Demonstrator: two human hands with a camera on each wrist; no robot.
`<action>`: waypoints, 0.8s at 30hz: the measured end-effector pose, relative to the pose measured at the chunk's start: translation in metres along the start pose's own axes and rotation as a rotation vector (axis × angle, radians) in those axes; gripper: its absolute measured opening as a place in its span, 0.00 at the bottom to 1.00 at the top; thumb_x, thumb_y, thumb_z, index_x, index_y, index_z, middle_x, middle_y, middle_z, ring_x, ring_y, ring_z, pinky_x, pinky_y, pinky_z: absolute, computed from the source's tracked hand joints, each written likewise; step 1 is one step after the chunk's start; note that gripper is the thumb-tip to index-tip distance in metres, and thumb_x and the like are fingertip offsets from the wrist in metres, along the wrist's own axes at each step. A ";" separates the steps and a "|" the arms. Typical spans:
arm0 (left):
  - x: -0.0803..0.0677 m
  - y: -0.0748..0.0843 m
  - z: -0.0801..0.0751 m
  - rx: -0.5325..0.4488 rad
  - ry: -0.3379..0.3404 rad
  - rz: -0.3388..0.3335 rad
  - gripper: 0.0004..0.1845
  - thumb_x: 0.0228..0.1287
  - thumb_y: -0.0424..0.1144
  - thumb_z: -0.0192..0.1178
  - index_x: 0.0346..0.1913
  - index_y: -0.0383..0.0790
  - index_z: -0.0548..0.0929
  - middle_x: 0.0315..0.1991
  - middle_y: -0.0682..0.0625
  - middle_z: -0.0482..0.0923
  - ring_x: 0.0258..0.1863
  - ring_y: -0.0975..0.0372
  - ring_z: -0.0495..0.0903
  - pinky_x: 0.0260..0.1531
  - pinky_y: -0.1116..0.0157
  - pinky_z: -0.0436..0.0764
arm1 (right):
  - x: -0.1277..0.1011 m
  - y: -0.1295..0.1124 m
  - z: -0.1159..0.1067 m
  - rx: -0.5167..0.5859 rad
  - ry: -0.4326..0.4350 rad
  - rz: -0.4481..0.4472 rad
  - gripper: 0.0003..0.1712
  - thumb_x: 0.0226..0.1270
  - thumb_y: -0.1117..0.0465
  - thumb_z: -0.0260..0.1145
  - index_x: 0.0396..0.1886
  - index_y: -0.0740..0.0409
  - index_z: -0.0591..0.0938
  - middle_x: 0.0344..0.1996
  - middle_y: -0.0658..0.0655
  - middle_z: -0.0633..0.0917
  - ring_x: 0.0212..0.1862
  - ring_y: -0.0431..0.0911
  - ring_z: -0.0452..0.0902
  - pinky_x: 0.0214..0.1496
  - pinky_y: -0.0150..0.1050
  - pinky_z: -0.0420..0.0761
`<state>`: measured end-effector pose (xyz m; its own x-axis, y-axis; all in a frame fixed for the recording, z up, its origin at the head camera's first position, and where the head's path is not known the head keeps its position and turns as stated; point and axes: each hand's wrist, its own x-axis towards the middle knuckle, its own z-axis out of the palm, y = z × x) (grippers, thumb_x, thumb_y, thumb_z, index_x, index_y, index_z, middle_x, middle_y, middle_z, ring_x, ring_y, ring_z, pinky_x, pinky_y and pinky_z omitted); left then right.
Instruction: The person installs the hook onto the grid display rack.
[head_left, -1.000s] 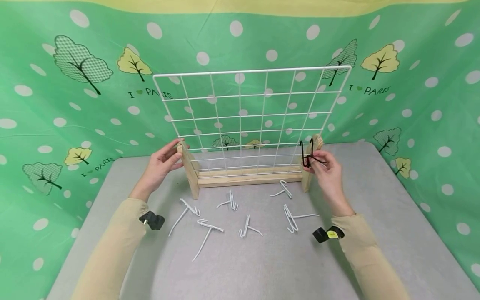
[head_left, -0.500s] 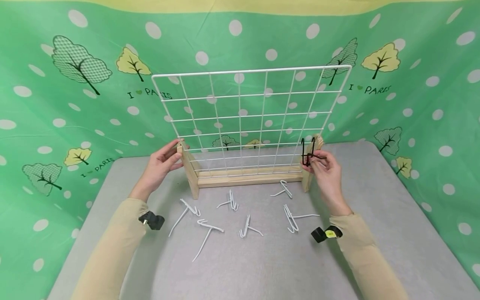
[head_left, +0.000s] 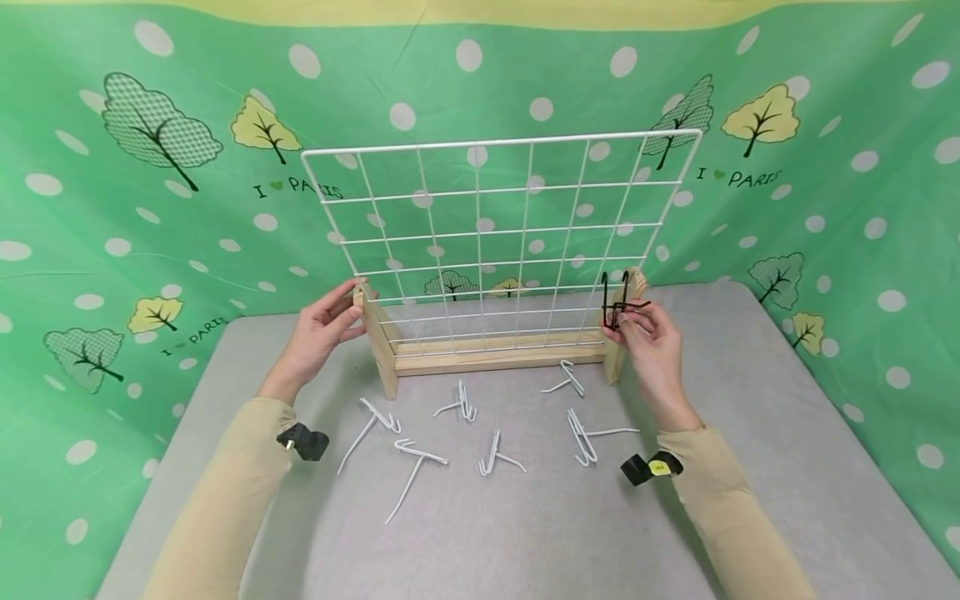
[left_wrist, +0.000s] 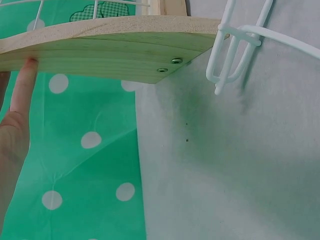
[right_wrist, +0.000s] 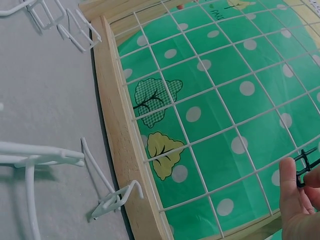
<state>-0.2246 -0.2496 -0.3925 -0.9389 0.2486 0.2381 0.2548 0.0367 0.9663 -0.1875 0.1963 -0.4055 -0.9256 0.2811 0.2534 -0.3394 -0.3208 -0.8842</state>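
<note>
A white wire grid (head_left: 501, 233) stands upright in a wooden base (head_left: 498, 354) at the back of the grey table. My right hand (head_left: 651, 329) pinches a black wire hook (head_left: 617, 302) against the grid's lower right corner; in the right wrist view the black hook (right_wrist: 306, 165) shows at my fingertips (right_wrist: 288, 175). My left hand (head_left: 326, 321) holds the left wooden upright (head_left: 372, 321), and the left wrist view shows a finger (left_wrist: 22, 85) touching the wooden foot (left_wrist: 110, 47).
Several white wire hooks lie loose on the table in front of the base, among them a long hook (head_left: 415, 471) at the left and a double hook (head_left: 588, 435) near my right wrist. A green dotted cloth (head_left: 135, 183) surrounds the table.
My right hand has raised the black hook slightly along the grid's right edge. The left hand stays on the upright.
</note>
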 end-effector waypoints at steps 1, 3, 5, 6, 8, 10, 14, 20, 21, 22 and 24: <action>0.000 0.000 0.000 0.001 0.001 -0.002 0.25 0.73 0.35 0.54 0.71 0.42 0.67 0.60 0.50 0.74 0.58 0.65 0.73 0.47 0.64 0.82 | 0.000 0.000 0.000 -0.002 -0.001 -0.002 0.11 0.65 0.84 0.51 0.37 0.69 0.75 0.30 0.60 0.82 0.33 0.47 0.84 0.40 0.39 0.86; 0.000 0.001 0.000 -0.004 0.003 -0.003 0.25 0.73 0.34 0.54 0.71 0.42 0.67 0.60 0.51 0.74 0.58 0.65 0.73 0.47 0.64 0.82 | 0.000 0.000 0.000 -0.015 -0.002 -0.004 0.10 0.65 0.84 0.51 0.39 0.72 0.75 0.31 0.60 0.83 0.33 0.47 0.85 0.40 0.39 0.86; -0.001 0.001 0.001 -0.008 0.007 -0.005 0.25 0.73 0.34 0.54 0.71 0.41 0.67 0.59 0.52 0.75 0.58 0.65 0.73 0.47 0.64 0.82 | -0.001 0.000 -0.001 -0.033 -0.008 -0.007 0.09 0.65 0.84 0.52 0.42 0.77 0.74 0.31 0.60 0.84 0.33 0.47 0.85 0.40 0.38 0.85; -0.001 0.001 0.001 -0.013 0.008 -0.006 0.25 0.73 0.34 0.54 0.71 0.41 0.67 0.58 0.52 0.75 0.57 0.65 0.73 0.47 0.64 0.82 | -0.001 0.000 -0.002 -0.039 -0.010 -0.007 0.08 0.65 0.84 0.52 0.43 0.79 0.73 0.32 0.59 0.84 0.33 0.46 0.85 0.41 0.38 0.85; -0.001 0.001 0.001 -0.018 0.012 -0.008 0.25 0.72 0.34 0.54 0.71 0.41 0.67 0.58 0.54 0.75 0.57 0.64 0.74 0.47 0.64 0.82 | -0.002 0.000 -0.002 -0.056 -0.015 -0.010 0.09 0.65 0.84 0.52 0.45 0.82 0.72 0.32 0.58 0.85 0.33 0.46 0.85 0.41 0.38 0.85; -0.001 0.001 0.001 -0.019 0.016 -0.010 0.25 0.72 0.34 0.54 0.71 0.41 0.67 0.58 0.54 0.75 0.57 0.64 0.74 0.47 0.64 0.82 | -0.002 0.000 -0.002 -0.061 -0.017 -0.006 0.10 0.65 0.84 0.52 0.46 0.82 0.72 0.32 0.58 0.85 0.34 0.46 0.85 0.41 0.37 0.85; 0.000 0.001 0.000 -0.013 0.009 -0.010 0.25 0.73 0.34 0.54 0.71 0.41 0.67 0.59 0.52 0.75 0.58 0.64 0.73 0.47 0.64 0.82 | -0.003 -0.002 -0.001 -0.049 -0.010 0.004 0.11 0.65 0.83 0.53 0.46 0.81 0.73 0.33 0.59 0.85 0.34 0.46 0.85 0.41 0.38 0.85; -0.001 0.000 0.000 -0.003 0.004 -0.010 0.26 0.73 0.35 0.54 0.71 0.42 0.67 0.60 0.50 0.74 0.58 0.65 0.73 0.47 0.65 0.81 | -0.004 -0.002 0.000 -0.030 0.011 0.026 0.12 0.64 0.83 0.55 0.47 0.78 0.75 0.30 0.60 0.84 0.34 0.47 0.85 0.41 0.38 0.85; -0.001 0.000 0.000 -0.004 0.004 -0.012 0.26 0.73 0.35 0.54 0.71 0.42 0.67 0.60 0.50 0.74 0.58 0.65 0.73 0.47 0.65 0.81 | -0.004 -0.001 -0.001 -0.031 0.014 0.033 0.12 0.63 0.83 0.55 0.46 0.77 0.75 0.30 0.59 0.83 0.34 0.46 0.85 0.41 0.38 0.85; -0.001 0.000 0.000 -0.007 0.005 -0.013 0.26 0.72 0.35 0.54 0.71 0.42 0.66 0.60 0.50 0.74 0.58 0.65 0.73 0.47 0.65 0.81 | -0.004 -0.001 -0.001 -0.033 0.018 0.040 0.12 0.63 0.83 0.55 0.46 0.76 0.76 0.29 0.58 0.83 0.34 0.46 0.85 0.41 0.38 0.85; -0.001 0.001 0.000 -0.003 0.004 -0.013 0.26 0.73 0.35 0.54 0.71 0.42 0.66 0.61 0.49 0.74 0.58 0.65 0.73 0.47 0.65 0.81 | -0.006 0.000 -0.002 -0.047 0.023 0.054 0.13 0.62 0.84 0.55 0.44 0.73 0.77 0.29 0.57 0.84 0.34 0.46 0.85 0.41 0.39 0.85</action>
<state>-0.2236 -0.2496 -0.3922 -0.9430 0.2443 0.2259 0.2418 0.0371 0.9696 -0.1820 0.1963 -0.4080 -0.9380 0.2857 0.1961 -0.2804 -0.2934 -0.9139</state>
